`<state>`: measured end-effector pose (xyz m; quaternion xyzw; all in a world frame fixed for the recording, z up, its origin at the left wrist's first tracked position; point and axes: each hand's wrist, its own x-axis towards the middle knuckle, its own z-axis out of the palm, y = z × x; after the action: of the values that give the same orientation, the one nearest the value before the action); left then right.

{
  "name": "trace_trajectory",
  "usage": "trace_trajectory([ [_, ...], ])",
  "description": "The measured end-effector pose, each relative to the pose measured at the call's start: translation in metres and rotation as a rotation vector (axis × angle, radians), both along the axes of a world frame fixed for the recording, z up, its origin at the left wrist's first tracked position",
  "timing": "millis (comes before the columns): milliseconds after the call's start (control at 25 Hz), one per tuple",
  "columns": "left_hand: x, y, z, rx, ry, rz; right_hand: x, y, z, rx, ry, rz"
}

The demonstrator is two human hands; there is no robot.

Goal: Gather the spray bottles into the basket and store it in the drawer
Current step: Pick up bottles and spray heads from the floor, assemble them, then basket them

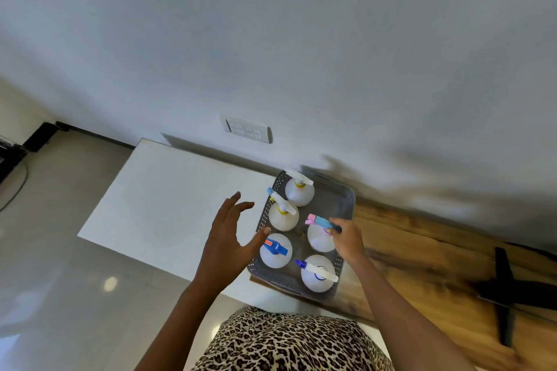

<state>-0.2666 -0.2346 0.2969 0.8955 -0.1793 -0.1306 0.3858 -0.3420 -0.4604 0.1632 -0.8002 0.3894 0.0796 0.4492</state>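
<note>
A grey perforated basket (342, 199) stands on the white cabinet top (168, 199) and holds several white spray bottles. My right hand (348, 239) grips the blue-and-pink trigger head of one bottle (318, 239) at the basket's right side. Beside the basket's left wall, my left hand (224, 238) hovers with fingers spread, holding nothing. Other bottles in the basket: one with a blue head (274, 251), one with a purple nozzle (318, 274), and two with yellow collars (283, 215) (300, 190). No drawer is in view.
A wooden tabletop (422, 250) adjoins the white surface on the right, with a dark cross-shaped stand (506, 289) on it. A wall switch plate (245, 129) sits above. The glossy tiled floor (45, 235) lies to the left.
</note>
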Motion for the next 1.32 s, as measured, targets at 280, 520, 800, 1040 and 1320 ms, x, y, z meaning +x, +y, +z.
trace_trajectory([
  [280, 0.009, 0.006, -0.006, 0.014, 0.028, -0.077, -0.005, 0.008, -0.017, 0.003, -0.006, -0.011],
  [520, 0.014, 0.009, -0.009, 0.033, 0.026, -0.115, 0.004, 0.004, -0.017, -0.033, 0.033, -0.004],
  [800, 0.007, 0.008, -0.008, 0.034, 0.022, -0.118, 0.004, 0.002, -0.012, -0.078, 0.113, 0.081],
  [1040, -0.013, 0.002, -0.002, -0.027, 0.051, -0.06, -0.009, -0.002, 0.008, -0.15, 0.059, 0.127],
  [1320, -0.05, -0.012, 0.01, -0.06, 0.042, -0.019, -0.028, -0.005, 0.043, -0.153, -0.068, 0.159],
])
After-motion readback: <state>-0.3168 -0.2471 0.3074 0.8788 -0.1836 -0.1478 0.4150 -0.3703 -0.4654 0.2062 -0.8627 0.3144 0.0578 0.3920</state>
